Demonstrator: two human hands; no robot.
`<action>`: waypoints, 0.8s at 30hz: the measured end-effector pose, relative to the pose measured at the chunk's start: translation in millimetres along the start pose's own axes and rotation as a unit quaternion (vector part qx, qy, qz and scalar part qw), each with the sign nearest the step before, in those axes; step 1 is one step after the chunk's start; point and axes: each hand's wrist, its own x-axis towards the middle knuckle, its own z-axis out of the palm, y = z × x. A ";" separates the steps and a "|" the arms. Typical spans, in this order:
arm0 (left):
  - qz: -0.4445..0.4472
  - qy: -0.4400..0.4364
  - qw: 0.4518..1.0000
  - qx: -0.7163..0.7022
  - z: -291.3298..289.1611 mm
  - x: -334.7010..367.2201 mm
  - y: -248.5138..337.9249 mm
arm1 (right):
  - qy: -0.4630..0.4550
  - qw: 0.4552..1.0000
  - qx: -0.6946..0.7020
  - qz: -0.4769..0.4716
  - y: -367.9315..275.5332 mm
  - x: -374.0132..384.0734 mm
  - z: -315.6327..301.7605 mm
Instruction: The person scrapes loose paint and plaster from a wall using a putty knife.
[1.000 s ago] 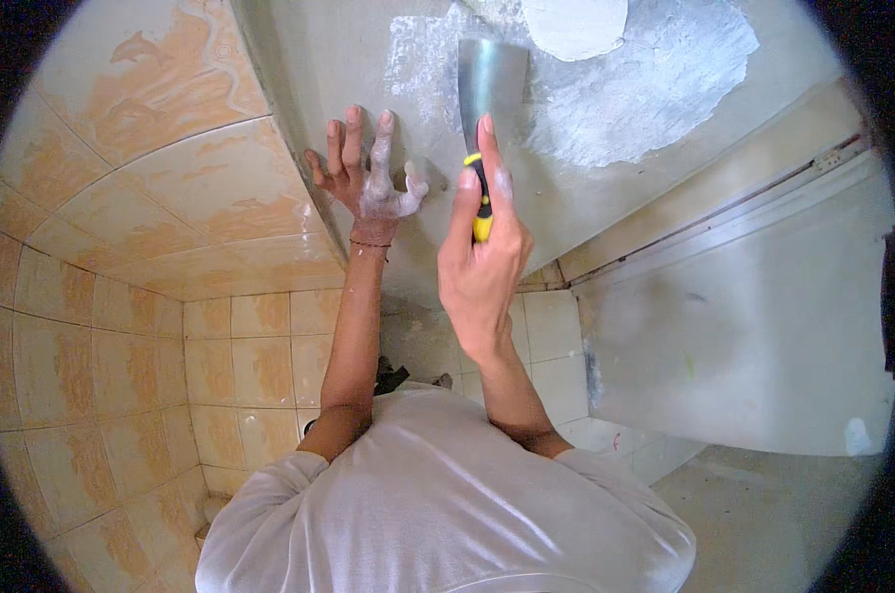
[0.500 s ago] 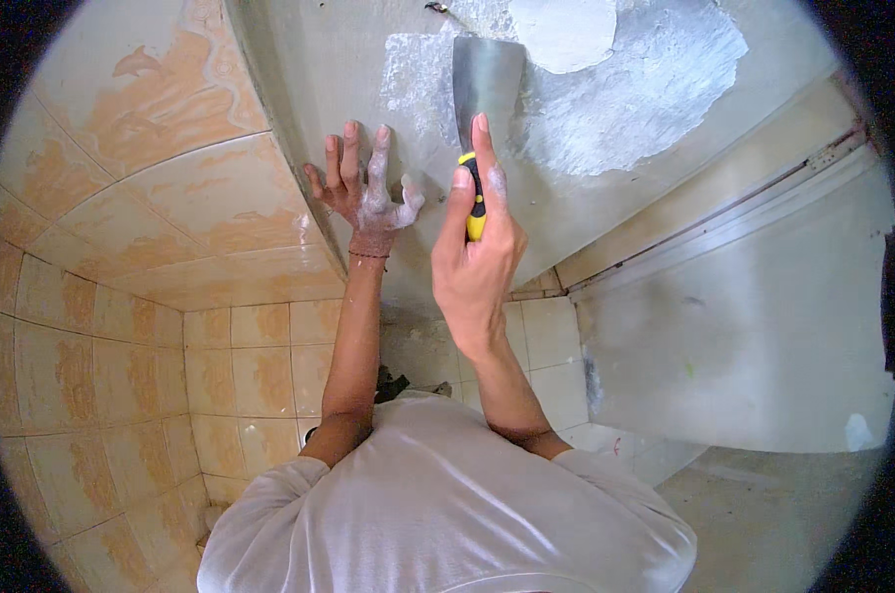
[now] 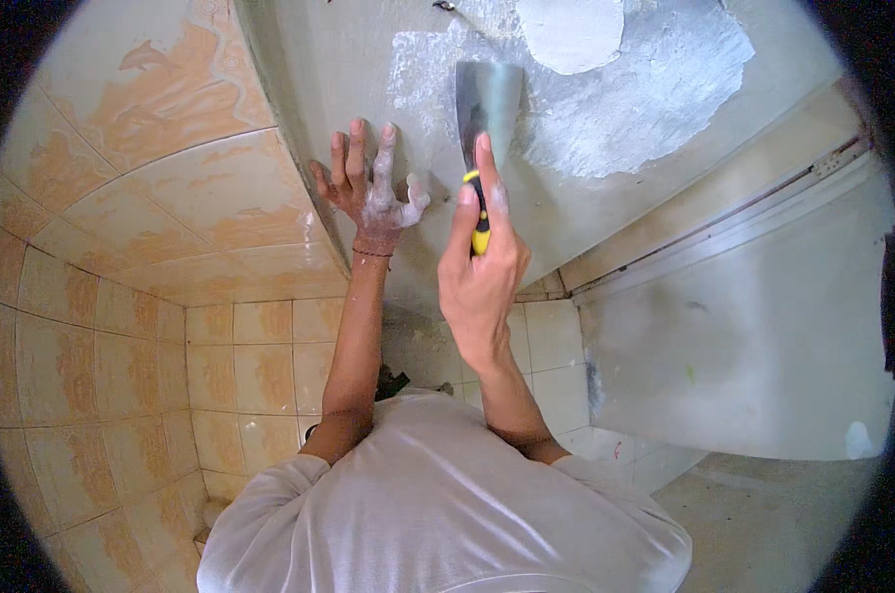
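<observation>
My right hand (image 3: 485,267) is wrapped round the black and yellow handle of a putty knife (image 3: 489,104), its index finger stretched along the wide metal blade. The blade lies at the lower edge of a rough whitish patch (image 3: 418,74) on the grey wall (image 3: 319,69); whether it touches cannot be told. To its left, my left hand (image 3: 370,193) rests on the wall with fingers spread, holding nothing. White powder coats its thumb and index finger. A larger pale patch (image 3: 645,109) with a smooth white area (image 3: 571,35) is at the upper right.
Orange and cream tiles (image 3: 190,198) cover the wall on the left, meeting the grey wall at a raised edge. A pale door (image 3: 734,316) stands on the right beside its frame (image 3: 724,222). A small dark bit (image 3: 444,6) sticks out of the wall at the top.
My right hand has drawn the putty knife a little down the wall, toward me. My left hand keeps its place, fingers still spread.
</observation>
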 end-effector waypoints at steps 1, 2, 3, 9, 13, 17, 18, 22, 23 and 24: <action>-0.009 -0.004 1.000 -0.008 -0.6 0.9 2.2 | 0.009 1.000 0.002 -0.004 -1.5 3.0 0.2; -0.017 -0.008 1.000 -0.016 -1.2 1.9 4.4 | 0.010 1.000 0.001 -0.002 -2.8 5.9 0.8; -0.017 -0.009 1.000 -0.015 -1.6 2.6 3.5 | 0.014 1.000 0.004 -0.015 -4.9 8.8 3.1; -0.001 0.012 1.000 -0.007 1.3 0.1 1.1 | 0.025 0.999 -0.008 -0.033 -2.4 10.3 0.7; -0.016 -0.004 1.000 -0.015 -0.9 0.5 0.7 | 0.011 1.000 -0.012 -0.014 -6.5 13.3 -1.8; -0.001 0.013 1.000 -0.015 0.7 -0.1 0.7 | 0.023 0.998 -0.039 -0.046 11.6 -5.7 -0.1; -0.001 0.011 1.000 -0.017 -0.6 0.0 1.8 | 0.024 0.998 -0.041 -0.044 8.1 -4.4 0.3; -0.018 -0.008 1.000 -0.008 -3.7 2.9 3.1 | 0.011 0.999 -0.038 -0.016 6.8 0.0 2.0; -0.019 -0.005 1.000 -0.010 -4.3 3.1 3.2 | 0.017 0.999 -0.032 -0.029 7.9 -0.8 2.1; -0.018 -0.004 1.000 -0.010 -2.5 2.3 2.5 | 0.017 0.999 -0.032 -0.029 10.2 -1.3 3.2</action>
